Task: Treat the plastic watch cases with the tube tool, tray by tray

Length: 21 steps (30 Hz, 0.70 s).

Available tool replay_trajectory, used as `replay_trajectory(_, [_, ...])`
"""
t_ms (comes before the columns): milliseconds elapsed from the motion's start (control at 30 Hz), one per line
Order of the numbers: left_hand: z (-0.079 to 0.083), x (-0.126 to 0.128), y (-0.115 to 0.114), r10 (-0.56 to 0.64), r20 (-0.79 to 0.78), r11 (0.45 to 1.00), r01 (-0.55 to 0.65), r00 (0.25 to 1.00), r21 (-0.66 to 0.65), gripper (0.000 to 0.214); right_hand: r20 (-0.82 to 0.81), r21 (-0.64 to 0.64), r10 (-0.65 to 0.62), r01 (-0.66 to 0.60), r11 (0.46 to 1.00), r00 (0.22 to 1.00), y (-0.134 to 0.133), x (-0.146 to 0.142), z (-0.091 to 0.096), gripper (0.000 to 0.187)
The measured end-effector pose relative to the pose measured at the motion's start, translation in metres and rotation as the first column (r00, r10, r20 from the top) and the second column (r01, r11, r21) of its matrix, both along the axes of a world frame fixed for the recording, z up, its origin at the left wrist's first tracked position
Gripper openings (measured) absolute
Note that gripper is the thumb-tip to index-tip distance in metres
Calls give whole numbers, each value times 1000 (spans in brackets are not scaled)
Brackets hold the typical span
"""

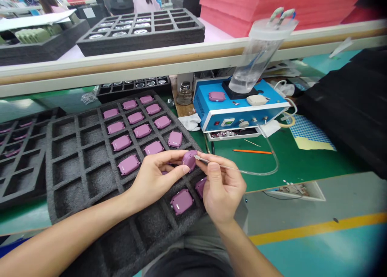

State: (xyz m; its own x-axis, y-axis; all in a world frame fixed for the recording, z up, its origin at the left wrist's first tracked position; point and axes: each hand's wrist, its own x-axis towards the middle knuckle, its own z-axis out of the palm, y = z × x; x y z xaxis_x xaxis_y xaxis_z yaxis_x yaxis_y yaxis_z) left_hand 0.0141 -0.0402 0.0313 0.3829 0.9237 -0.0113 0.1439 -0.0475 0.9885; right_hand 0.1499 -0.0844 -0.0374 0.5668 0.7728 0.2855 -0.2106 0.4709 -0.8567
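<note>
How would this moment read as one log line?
left hand: holds purple case | right hand: holds thin tool, tip at case | below: foam tray with more cases

I am in a factory. My green work table (290, 162) has a black foam tray (68, 166) with rows of purple cases (129, 164), all alike, and a blue machine (225, 110) with knobs. More people (142, 2) are across from me.
</note>
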Motion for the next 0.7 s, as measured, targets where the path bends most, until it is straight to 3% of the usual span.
replay_trajectory(433, [-4,-1,1,-19,16,999,20,1000,-34,38,-27,15,19,-18,1000,999,0,-1,0,8])
replay_trajectory(700, [-4,-2,1,-35,-24,999,36,999,22,36,-58,47,30,-27,999,998,2,-2,-2,7])
